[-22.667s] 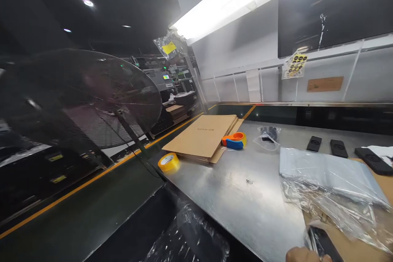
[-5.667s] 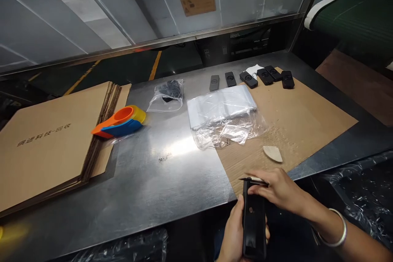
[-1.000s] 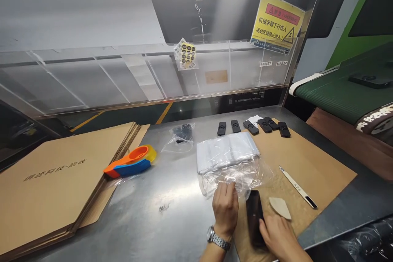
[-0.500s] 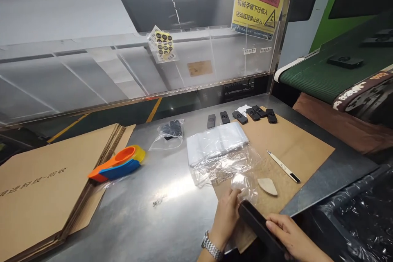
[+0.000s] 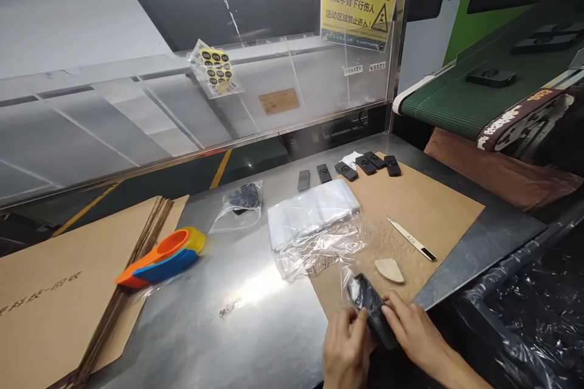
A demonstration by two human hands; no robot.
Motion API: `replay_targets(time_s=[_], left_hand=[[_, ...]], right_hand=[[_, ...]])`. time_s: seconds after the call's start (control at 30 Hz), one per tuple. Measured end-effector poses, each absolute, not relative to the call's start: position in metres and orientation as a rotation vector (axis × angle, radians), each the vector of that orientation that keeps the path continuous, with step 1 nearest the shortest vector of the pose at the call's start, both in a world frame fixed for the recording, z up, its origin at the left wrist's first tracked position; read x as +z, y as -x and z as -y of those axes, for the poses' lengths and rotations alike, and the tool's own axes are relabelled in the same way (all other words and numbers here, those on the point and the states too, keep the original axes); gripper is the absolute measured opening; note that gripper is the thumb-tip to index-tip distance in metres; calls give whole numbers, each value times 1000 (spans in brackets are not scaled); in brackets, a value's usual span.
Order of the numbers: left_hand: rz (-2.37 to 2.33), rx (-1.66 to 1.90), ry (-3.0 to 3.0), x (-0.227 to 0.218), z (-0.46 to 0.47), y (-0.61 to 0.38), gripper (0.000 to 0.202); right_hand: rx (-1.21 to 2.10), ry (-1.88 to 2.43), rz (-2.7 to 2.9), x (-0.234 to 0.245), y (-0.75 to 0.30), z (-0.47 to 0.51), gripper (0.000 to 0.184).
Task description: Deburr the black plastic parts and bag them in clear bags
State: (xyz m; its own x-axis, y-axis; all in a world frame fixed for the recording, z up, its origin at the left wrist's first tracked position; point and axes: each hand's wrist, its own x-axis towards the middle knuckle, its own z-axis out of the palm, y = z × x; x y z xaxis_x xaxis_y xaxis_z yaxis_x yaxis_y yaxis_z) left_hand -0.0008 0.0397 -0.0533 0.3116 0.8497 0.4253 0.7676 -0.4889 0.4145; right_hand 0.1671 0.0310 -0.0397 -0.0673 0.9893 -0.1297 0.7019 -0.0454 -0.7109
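Both my hands meet at the near edge of the steel table [image 5: 237, 316]. My right hand [image 5: 410, 329] grips a flat black device [image 5: 371, 310] whose far end sits inside a small clear plastic bag [image 5: 353, 279]. My left hand [image 5: 347, 346] pinches the mouth of that bag beside the device. Behind them lies a stack of clear bags [image 5: 314, 225] on the edge of a brown cardboard sheet [image 5: 424, 206]. A thin knife [image 5: 410, 238] and a pale wedge-shaped piece [image 5: 389, 270] lie on the cardboard to the right.
Several black devices [image 5: 349, 169] line the table's back edge. A bagged black item [image 5: 239, 200], an orange-and-blue tape dispenser [image 5: 159, 255] and flat cartons [image 5: 59, 310] sit to the left. A green conveyor [image 5: 460, 103] carries devices at right. A clear guard panel [image 5: 182, 109] stands behind.
My left hand has drawn one clear bag from the stack toward me, and the right hand has lifted the black device and pushed its end into the bag.
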Motion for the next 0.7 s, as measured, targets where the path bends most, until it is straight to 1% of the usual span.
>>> replay_targets(time_s=[0.1,0.2,0.27,0.33,0.43,0.47,0.57,0.6,0.63,0.7], left_hand=[[-1554,1114,-2522,-53,-36,5,26],[-1383,1267,-2677,-46,-30,1,24],[-1328,1301,-2716,-37,-28,-1,21],[-1406,1220,-2688,-24,-31,0,19],[-1604,970,-2672,0,-46,7,19],[-1637,891,-2672,8,-51,10,19],[-1662,689,-2719,32,-66,14,24],[-1658,649,-2755,39,-70,14,28],[-1644,642,-2795,47,-72,13,32],[-1536,760,-2821,62,-77,7,33]], right_hand=[[940,1798,1781,-32,-162,-40,32],[943,1813,1788,-18,-153,-47,32],[928,1806,1814,-6,-149,-51,27],[915,1788,1851,6,-148,-56,24],[986,1686,1927,25,-155,-68,31],[1028,1632,1944,32,-159,-72,30],[1086,1503,1905,52,-172,-80,15],[1092,1473,1867,58,-176,-80,12],[1109,1443,1822,63,-180,-79,13],[1201,1384,1705,67,-187,-73,17]])
